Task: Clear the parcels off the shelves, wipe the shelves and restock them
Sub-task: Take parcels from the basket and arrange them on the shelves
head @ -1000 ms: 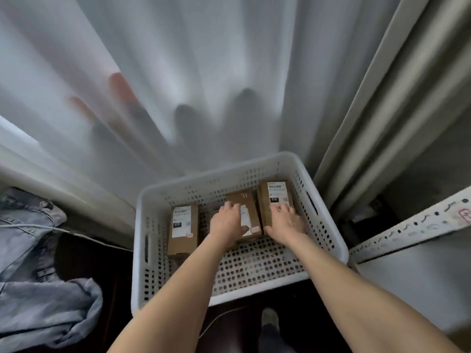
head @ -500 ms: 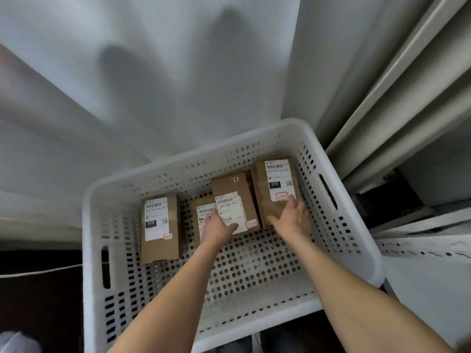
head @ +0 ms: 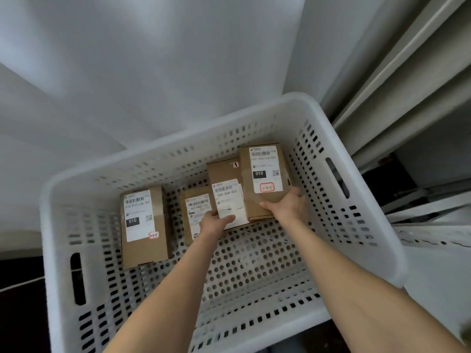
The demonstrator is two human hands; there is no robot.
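A white perforated basket (head: 178, 138) holds several brown cardboard parcels with white labels. One parcel (head: 144, 225) lies alone at the left. A smaller parcel (head: 196, 207) sits in the middle, partly under a tilted parcel (head: 225, 192). My left hand (head: 215, 222) grips the near end of that tilted parcel, thumb on its label. My right hand (head: 290, 207) holds the near end of the rightmost parcel (head: 263, 174), which is marked 010; its fingers curl underneath, out of sight.
A white curtain (head: 153, 59) hangs behind the basket. Pale metal shelving (head: 420, 217) with a perforated upright stands at the right. A dark floor strip with a thin white cable (head: 20, 286) shows at the lower left.
The camera has come closer to the basket. Both hands slid from the parcels' tops to their near ends, and the two right parcels now tilt up.
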